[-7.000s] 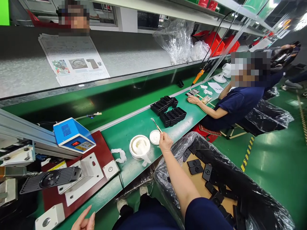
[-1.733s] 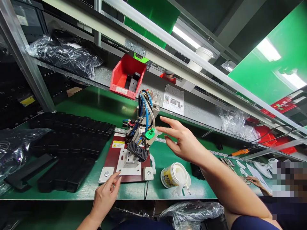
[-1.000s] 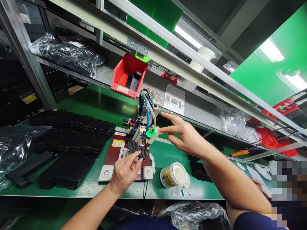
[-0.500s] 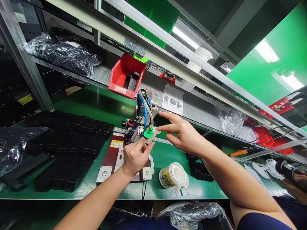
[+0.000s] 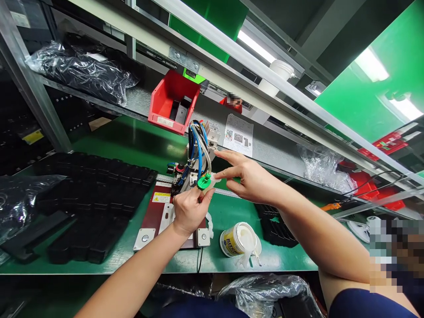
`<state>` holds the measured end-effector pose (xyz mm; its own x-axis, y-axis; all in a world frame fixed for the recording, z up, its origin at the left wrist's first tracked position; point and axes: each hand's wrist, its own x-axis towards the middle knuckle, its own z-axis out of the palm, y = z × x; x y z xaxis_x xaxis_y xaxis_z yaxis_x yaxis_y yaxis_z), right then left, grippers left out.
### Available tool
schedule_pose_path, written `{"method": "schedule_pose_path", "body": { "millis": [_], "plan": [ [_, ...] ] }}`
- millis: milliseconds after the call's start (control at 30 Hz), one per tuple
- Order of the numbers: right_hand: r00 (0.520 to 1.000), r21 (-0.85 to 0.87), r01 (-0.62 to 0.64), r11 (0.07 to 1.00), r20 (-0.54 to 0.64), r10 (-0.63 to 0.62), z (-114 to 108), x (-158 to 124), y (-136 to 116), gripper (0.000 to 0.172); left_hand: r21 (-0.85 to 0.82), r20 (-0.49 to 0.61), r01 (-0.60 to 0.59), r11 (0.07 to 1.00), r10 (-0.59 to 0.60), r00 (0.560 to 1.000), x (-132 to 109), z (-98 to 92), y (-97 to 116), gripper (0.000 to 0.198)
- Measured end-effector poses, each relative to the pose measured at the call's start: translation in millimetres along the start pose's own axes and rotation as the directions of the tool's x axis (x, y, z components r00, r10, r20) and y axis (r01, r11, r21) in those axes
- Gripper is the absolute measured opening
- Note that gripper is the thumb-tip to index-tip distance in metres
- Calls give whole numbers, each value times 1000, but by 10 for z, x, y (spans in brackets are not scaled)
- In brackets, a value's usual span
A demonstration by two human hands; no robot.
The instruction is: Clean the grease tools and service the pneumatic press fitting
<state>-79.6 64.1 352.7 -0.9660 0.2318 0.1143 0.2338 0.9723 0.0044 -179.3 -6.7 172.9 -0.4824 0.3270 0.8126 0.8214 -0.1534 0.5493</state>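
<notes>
My left hand (image 5: 190, 210) is closed around a whitish cylinder (image 5: 209, 189) with a green cap (image 5: 204, 181), at the front of a small bench machine. Clear, blue and black hoses (image 5: 199, 145) loop above the cap. My right hand (image 5: 247, 179) comes in from the right with fingers stretched apart. One fingertip is at a whitish translucent piece beside the cap; another points at the machine's metal upper part (image 5: 213, 132). The machine's dark red base (image 5: 150, 218) stands on the green bench. My left fingers partly hide the cylinder.
An opened white tub (image 5: 236, 240) with a yellow label stands right of the machine. Black plastic parts (image 5: 96, 190) cover the left bench, with more (image 5: 276, 229) at right. A red bin (image 5: 172, 104) and a printed sheet (image 5: 238, 134) are on the shelf. Another person is at far right.
My right hand has shifted slightly left, its fingers closer to the cap and the machine. My left hand has moved slightly right and up, still gripping the cylinder.
</notes>
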Motion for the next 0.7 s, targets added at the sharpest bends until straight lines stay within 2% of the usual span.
{"method": "schedule_pose_path", "body": {
  "millis": [400, 700],
  "plan": [
    [986, -48, 21, 999, 164, -12, -101, 109, -23, 37, -40, -52, -48, 998, 46, 998, 28, 7, 14, 34],
    [971, -22, 33, 999, 239, -27, -142, 158, 1, 36, -62, -112, -95, 994, 88, 990, 49, 26, 20, 36]
  ]
}}
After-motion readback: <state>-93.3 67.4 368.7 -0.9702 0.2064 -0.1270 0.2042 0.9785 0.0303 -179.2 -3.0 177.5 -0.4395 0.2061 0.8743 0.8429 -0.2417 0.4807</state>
